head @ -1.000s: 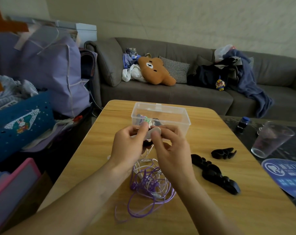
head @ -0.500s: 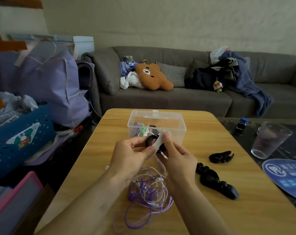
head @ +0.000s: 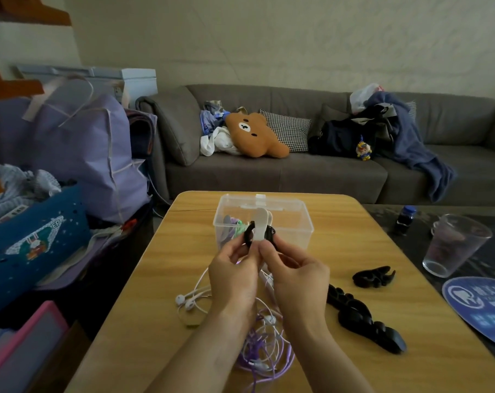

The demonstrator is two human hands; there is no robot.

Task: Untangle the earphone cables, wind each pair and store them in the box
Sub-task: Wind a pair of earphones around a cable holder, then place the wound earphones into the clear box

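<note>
Winding a black earphone cable (head: 249,235) round a white winder (head: 261,226), by the look of it, just in front of the clear plastic box (head: 290,222) at the far middle of the wooden table (head: 161,279). Left hand (head: 233,275) pinching the winder's lower end, right hand (head: 296,275) pinching the black coil beside it. Probably calling next for fastening the coil and lowering it into the box, already holding a green bundle (head: 240,224). Waiting on the near side: white earbuds (head: 185,302) and a purple and white tangle (head: 262,347) under the wrists. Lying to the right, clear of the route: black winders (head: 364,319), a plastic cup (head: 456,245).
</note>
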